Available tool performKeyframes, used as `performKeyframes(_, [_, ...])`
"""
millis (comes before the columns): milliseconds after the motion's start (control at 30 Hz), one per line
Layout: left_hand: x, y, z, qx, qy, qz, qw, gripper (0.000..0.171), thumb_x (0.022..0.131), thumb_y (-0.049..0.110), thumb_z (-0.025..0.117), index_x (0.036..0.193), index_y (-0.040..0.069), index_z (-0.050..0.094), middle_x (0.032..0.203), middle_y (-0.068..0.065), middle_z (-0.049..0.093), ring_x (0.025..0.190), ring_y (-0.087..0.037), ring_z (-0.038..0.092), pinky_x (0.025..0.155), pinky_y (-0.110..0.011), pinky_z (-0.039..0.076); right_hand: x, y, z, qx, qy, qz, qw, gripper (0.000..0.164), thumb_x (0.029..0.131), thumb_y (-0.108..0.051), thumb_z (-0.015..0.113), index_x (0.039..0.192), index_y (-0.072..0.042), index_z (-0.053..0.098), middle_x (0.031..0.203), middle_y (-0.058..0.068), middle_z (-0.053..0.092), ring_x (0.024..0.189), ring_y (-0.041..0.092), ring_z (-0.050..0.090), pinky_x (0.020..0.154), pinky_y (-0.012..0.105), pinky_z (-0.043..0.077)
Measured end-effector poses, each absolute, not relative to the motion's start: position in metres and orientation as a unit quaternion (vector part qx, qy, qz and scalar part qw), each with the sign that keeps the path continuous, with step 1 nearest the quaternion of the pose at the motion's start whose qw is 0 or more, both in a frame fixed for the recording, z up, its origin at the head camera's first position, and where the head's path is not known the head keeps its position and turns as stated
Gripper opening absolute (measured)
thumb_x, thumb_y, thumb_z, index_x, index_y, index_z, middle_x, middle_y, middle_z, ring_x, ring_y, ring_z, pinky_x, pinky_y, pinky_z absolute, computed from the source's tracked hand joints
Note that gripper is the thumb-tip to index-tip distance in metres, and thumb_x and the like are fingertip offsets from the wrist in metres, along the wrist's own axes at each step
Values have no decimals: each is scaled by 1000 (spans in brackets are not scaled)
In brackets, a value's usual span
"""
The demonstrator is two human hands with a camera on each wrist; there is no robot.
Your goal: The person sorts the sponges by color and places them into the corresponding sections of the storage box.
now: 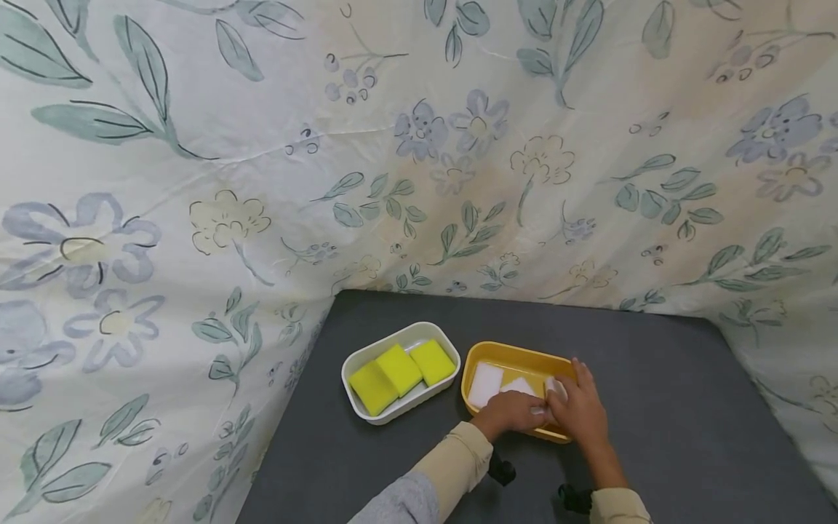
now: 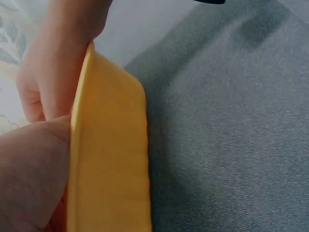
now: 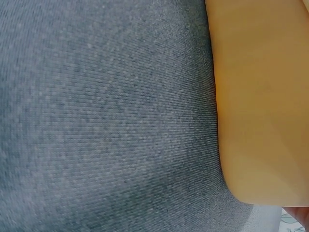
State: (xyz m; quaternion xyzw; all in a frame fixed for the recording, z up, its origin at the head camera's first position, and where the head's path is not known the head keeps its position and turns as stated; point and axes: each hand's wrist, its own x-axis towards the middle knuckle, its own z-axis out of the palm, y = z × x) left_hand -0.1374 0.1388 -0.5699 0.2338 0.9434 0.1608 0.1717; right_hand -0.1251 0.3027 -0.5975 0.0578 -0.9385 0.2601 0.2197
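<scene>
Both hands are over a yellow tray on the dark tabletop. Inside it a white sponge block lies at the left, and a second white block lies partly covered beside it. My right hand, at the tray's right end, has its fingers bent around a small white piece, mostly hidden. My left hand reaches over the near rim, its fingertips close against the right hand; whether it grips anything I cannot tell. In the left wrist view the left hand overlaps the tray's rim, its fingers hidden behind the wall.
A white tray stands to the left of the yellow one. It holds three yellow sponges in a slanted row. The dark tabletop extends to the right, and a floral cloth hangs behind and at the sides.
</scene>
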Motion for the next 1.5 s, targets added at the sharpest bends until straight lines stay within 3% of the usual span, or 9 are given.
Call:
performKeyframes(200, [-137,142,-572,229,947,163,156,28,95,56,59,114,37,72,95,21,67,78,-4,57,76,-24,47,-124,303,-594,56,-951,242,183,42,81,-17,81,114,6,69,150,31,39,137,50,33,90,71,41])
performKeyframes(333, [-136,144,-570,221,951,158,146,24,93,55,64,102,34,73,87,21,65,73,-2,55,72,-21,46,-125,303,-593,57,-955,238,167,45,80,-18,82,116,6,68,152,30,36,139,49,31,93,70,40])
performKeyframes(600, [-135,144,-568,208,951,167,154,22,89,52,70,101,34,72,91,21,66,76,-4,55,74,-22,46,-125,302,-595,55,-955,243,160,46,79,-16,85,116,6,69,152,30,36,139,50,31,95,70,38])
performKeyframes(833, [-130,141,-561,203,950,169,169,17,95,47,63,101,34,72,87,19,65,74,-6,56,72,-25,46,-124,299,-595,45,-955,248,156,37,86,-16,77,116,5,70,153,28,37,139,49,31,96,69,38])
performKeyframes(1067, [-134,141,-557,192,946,184,183,30,98,48,53,115,36,74,102,19,67,84,-8,58,81,-26,47,-128,300,-593,46,-956,241,164,38,85,-16,79,116,5,70,153,27,37,140,48,32,96,68,40])
performKeyframes(1333, [-126,147,-565,156,962,213,66,19,93,40,67,84,27,78,68,16,60,64,-6,55,65,-24,46,-126,300,-593,45,-957,235,164,40,83,-15,80,116,6,70,152,28,37,139,48,32,94,68,41])
performKeyframes(1500, [-124,148,-569,139,962,228,52,29,89,40,71,66,23,70,56,14,52,56,-6,49,61,-23,43,-125,300,-596,46,-958,233,159,42,83,-18,80,117,5,69,153,28,36,140,47,31,91,67,43])
